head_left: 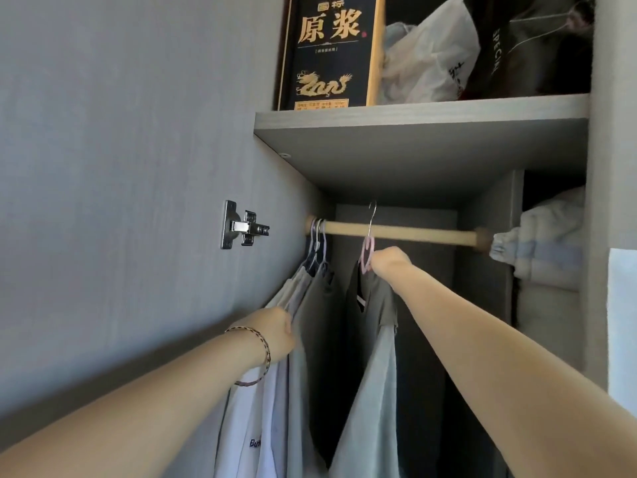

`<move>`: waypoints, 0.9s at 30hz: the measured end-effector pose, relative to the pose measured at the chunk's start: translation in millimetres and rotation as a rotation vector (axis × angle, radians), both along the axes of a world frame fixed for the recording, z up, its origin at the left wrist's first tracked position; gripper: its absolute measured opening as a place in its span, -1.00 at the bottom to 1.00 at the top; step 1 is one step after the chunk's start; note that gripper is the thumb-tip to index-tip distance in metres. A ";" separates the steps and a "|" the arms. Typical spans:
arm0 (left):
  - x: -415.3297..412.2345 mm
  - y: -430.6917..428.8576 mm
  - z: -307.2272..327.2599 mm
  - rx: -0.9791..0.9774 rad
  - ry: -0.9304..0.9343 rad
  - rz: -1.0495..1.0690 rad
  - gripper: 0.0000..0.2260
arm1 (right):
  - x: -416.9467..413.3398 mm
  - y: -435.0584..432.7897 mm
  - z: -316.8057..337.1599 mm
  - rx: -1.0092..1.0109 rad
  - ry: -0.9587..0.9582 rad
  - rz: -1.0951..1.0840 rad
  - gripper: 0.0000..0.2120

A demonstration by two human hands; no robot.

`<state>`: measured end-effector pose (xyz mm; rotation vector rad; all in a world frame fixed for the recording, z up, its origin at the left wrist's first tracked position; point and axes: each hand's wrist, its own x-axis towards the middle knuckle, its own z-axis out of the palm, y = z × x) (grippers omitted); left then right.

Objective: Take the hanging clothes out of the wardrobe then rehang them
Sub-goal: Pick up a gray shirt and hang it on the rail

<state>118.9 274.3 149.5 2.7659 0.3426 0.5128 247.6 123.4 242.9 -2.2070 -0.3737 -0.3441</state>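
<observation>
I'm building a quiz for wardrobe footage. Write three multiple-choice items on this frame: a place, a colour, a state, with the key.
1. Where does the black box stand? A on the shelf above the rod; B on the floor; C hung from the rod.
2. What colour is the hanger in the right hand? A blue; B pink; C black.
3. What is the left hand doing? A hanging idle; B pressing the shelf; C gripping the pale clothes at the rod's left end.
Key: 1 A, the box sits on the board over the rod; 2 B, its plastic neck shows pink; 3 C, its fingers curl into the fabric.
</observation>
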 end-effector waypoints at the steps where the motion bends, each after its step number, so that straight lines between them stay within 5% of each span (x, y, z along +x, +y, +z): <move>1: 0.8 -1.1 2.0 0.005 -0.027 0.013 -0.85 | 9.4 5.1 -3.6 -0.022 0.006 -0.010 -0.64; 11: 27.3 16.1 -15.3 -0.102 0.031 0.121 -0.84 | 60.2 80.1 -41.0 -0.127 -0.018 0.216 -0.56; 13: 27.1 16.5 -19.3 -0.115 0.050 0.129 -0.82 | 65.1 91.3 -46.7 -0.099 0.017 0.306 -0.77; 17: 24.3 16.6 -28.3 -0.050 0.100 0.141 -0.79 | 62.3 81.2 -68.6 0.091 0.051 0.396 -0.67; 20: 20.4 12.3 -36.4 -0.030 0.141 0.104 -0.78 | 48.2 53.0 -101.2 0.238 0.204 0.340 -0.70; 24: 9.9 -5.6 -58.0 -0.061 0.205 -0.014 -0.80 | 10.4 7.7 -167.9 -0.017 0.439 0.306 -0.81; 27: -1.7 -27.9 -85.2 -0.091 0.247 -0.121 -0.75 | -32.8 -28.3 -209.2 -0.034 0.494 0.231 -0.67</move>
